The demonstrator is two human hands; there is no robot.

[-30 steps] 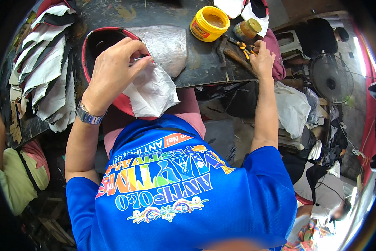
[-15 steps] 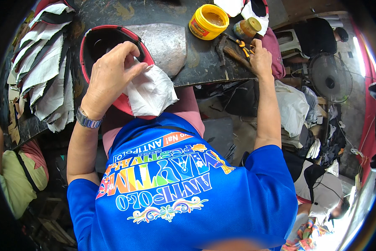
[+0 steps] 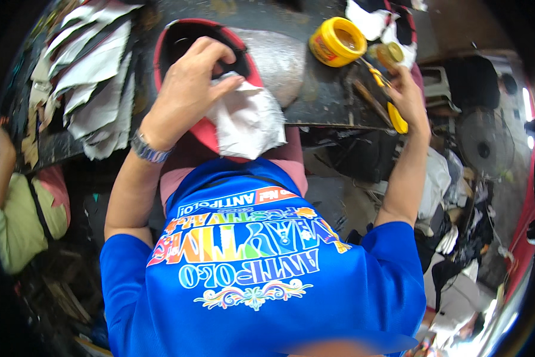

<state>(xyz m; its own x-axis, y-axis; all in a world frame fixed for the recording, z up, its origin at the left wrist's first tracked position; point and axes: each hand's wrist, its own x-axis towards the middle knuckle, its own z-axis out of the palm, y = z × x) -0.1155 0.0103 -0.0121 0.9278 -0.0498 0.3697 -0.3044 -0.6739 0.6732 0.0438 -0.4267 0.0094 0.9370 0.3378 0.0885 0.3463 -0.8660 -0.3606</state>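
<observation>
A red shoe upper with a black inside (image 3: 203,134) rests over my lap and the table edge. White lining cloth (image 3: 250,122) hangs out of its near end. My left hand (image 3: 187,89) is closed on this cloth by the opening, pinching it between thumb and bent fingers. Over on the right, my right hand (image 3: 411,98) grips yellow-handled pliers (image 3: 398,120), their jaws pointing away from me. Close beyond that hand is a small jar with a yellowish lid (image 3: 390,55). A wooden-handled hammer (image 3: 371,101) lies beside it, partly hidden.
An open yellow tub (image 3: 337,43) of brownish paste stands on the dark table (image 3: 321,110). Behind the upper lies a grey metal slab (image 3: 276,59). Stacked white-lined pieces (image 3: 94,77) sit at the left. Another person's arm (image 3: 4,154) shows at far left; a fan (image 3: 484,146) is at right.
My right hand has picked the pliers up off the table beside the hammer. The left hand keeps its hold on the cloth. The whole view has shifted, with some blur.
</observation>
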